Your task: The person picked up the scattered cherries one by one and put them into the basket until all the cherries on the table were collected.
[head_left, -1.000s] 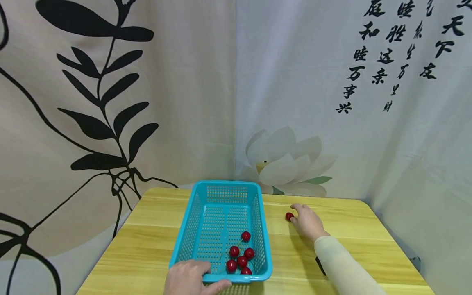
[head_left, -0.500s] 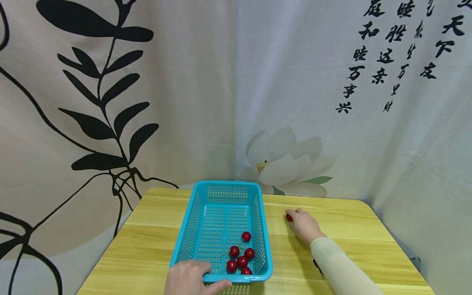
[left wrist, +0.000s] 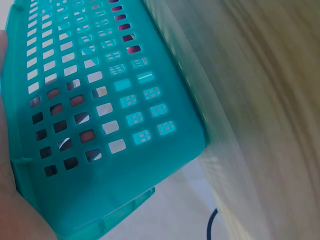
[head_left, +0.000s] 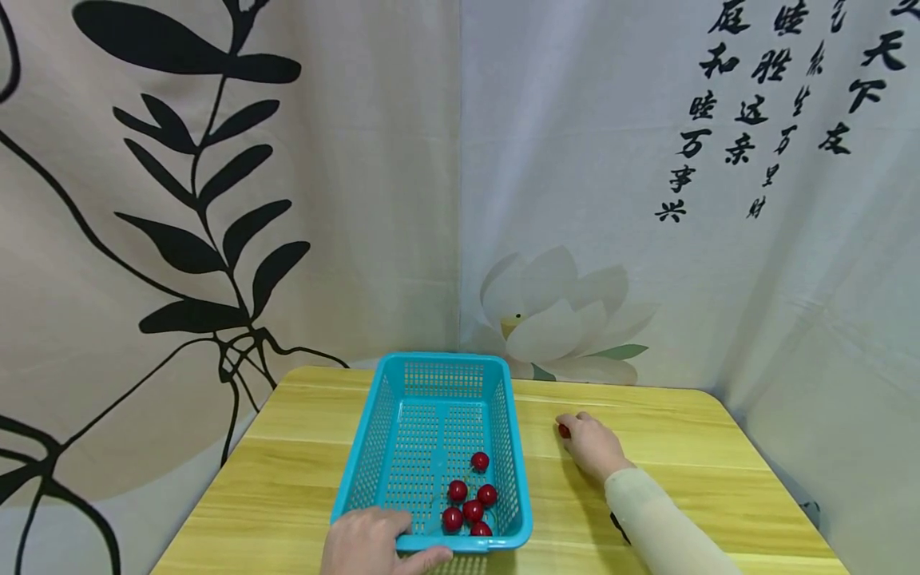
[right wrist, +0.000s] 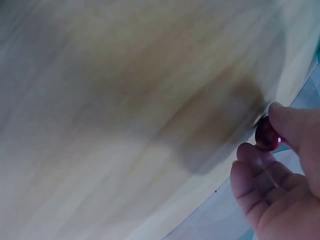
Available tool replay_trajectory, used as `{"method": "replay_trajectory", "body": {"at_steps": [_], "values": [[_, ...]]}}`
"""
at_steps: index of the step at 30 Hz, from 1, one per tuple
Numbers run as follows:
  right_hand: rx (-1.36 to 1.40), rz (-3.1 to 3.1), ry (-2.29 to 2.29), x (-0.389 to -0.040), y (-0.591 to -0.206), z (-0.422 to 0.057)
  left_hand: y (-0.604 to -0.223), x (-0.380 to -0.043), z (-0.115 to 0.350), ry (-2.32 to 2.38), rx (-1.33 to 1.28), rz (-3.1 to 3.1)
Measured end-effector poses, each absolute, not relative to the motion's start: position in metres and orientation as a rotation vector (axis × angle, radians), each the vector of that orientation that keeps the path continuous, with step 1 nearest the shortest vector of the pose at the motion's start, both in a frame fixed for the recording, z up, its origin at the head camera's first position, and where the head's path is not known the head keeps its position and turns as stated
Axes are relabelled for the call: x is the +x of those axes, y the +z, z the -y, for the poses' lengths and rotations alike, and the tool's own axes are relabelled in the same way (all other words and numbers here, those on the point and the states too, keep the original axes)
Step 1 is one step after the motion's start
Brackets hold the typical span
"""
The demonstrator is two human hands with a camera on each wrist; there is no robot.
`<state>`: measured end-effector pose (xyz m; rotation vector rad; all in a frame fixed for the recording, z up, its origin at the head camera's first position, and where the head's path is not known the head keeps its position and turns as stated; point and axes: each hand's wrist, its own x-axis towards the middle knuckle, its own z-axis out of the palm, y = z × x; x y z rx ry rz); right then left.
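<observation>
My left hand (head_left: 370, 543) grips the near left corner of a blue plastic basket (head_left: 523, 487), thumb along the outside of the front rim and fingers over the inside. In the left wrist view the basket (left wrist: 110, 187) shows its perforated wall, with fingers visible through the holes. Several dark red cherries (head_left: 458, 490) lie in the basket's near right part, some with stems. To the right of the basket, close over the table, my right hand (head_left: 592, 447) pinches a single cherry (head_left: 564, 431). The right wrist view shows this cherry (right wrist: 267, 137) between thumb and fingertips.
The basket stands on a yellow wood-grain table (head_left: 668, 439) with rounded far corners. Behind it hangs a pale curtain (head_left: 374, 200) printed with black leaves, a lotus and writing. The table's far edge runs close behind the basket.
The fingers of my right hand have come together around the cherry, which has shifted slightly toward me with the hand. My left hand and the basket stay put.
</observation>
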<state>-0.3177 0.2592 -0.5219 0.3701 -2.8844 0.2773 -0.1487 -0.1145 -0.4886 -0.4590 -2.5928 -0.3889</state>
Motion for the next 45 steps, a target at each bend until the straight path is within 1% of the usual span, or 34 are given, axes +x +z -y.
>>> {"method": "replay_trajectory", "body": {"at_steps": [16,29,34,45], "values": [[0.377,2.892,0.36,-0.312,-0.52,-0.255,-0.492,-0.15,0.114,-0.38,-0.459,2.552],[0.278,2.848,0.737,-0.31,-0.509,-0.254,-0.494,-0.151,0.115,-0.387,-0.452,2.548],[0.254,2.775,0.942,-0.306,-0.497,-0.247,-0.494,-0.151,0.114,-0.391,-0.449,2.544],[0.41,2.618,1.141,-0.283,-0.458,-0.215,-0.496,-0.151,0.114,-0.392,-0.455,2.53]]}}
